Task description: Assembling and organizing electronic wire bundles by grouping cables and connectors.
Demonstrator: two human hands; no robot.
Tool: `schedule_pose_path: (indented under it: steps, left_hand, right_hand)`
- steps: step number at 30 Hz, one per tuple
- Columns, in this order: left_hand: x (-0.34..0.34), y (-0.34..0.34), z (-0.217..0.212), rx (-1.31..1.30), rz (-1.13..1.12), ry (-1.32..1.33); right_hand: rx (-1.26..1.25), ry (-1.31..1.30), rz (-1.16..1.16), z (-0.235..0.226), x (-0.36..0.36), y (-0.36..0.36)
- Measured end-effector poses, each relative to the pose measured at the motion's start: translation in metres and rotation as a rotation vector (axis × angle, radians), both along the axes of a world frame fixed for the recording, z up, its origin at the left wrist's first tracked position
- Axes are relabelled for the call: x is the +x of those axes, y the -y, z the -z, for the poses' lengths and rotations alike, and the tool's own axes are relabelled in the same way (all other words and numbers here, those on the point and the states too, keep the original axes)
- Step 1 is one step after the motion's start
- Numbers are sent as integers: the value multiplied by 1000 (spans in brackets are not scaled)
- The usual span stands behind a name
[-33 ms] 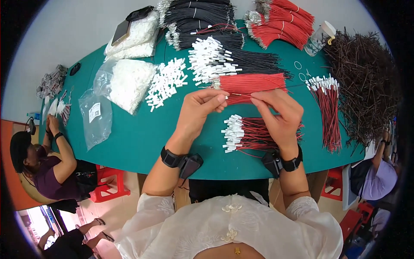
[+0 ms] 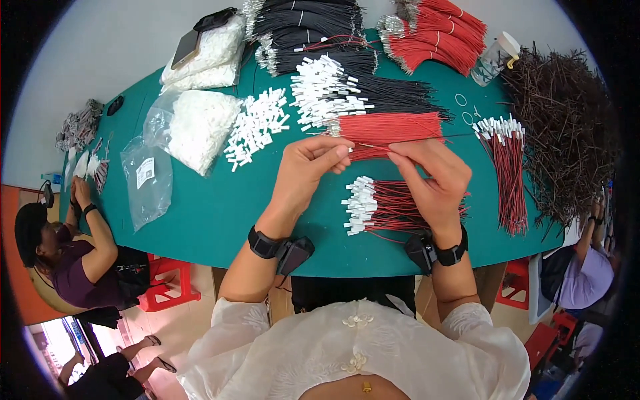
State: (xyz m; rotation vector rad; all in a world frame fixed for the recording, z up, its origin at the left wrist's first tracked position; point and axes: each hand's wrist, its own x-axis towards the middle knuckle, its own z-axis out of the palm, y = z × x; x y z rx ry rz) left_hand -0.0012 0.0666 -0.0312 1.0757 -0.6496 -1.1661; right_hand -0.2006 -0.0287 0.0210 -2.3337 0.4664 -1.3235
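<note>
Over the table's middle, my left hand (image 2: 308, 163) is closed in a pinch on a small white connector housing (image 2: 350, 151), mostly covered by the fingers. Opposite it, my right hand (image 2: 437, 177) pinches a thin dark wire (image 2: 459, 137), whose tail sticks out to the right. The wire's front end points toward the housing; whether they touch is too small to tell. Just beyond my fingers lies a bundle of red wires (image 2: 390, 127). Nearer me, partly under my right hand, is a pile of red-and-black wires with white housings (image 2: 362, 207).
Loose white housings (image 2: 259, 127) and a bag of them (image 2: 203, 130) lie left on the green table (image 2: 220, 213). Black wire bundles (image 2: 310, 37), red bundles (image 2: 440, 37) and a cup (image 2: 493, 60) stand at the back. A brown heap (image 2: 567, 127) lies right. A co-worker (image 2: 73, 253) sits left.
</note>
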Motion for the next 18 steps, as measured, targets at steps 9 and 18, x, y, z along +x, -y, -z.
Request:
schedule_pose_path:
  steps: [9, 18]
  left_hand:
    - [-8, 0, 0, -38, -43, 37]
    - [-13, 1, 0, -105, -89, 66]
  right_hand:
    - [-20, -66, 68, -1, -4, -4]
    - [134, -58, -3, 15, 7, 3]
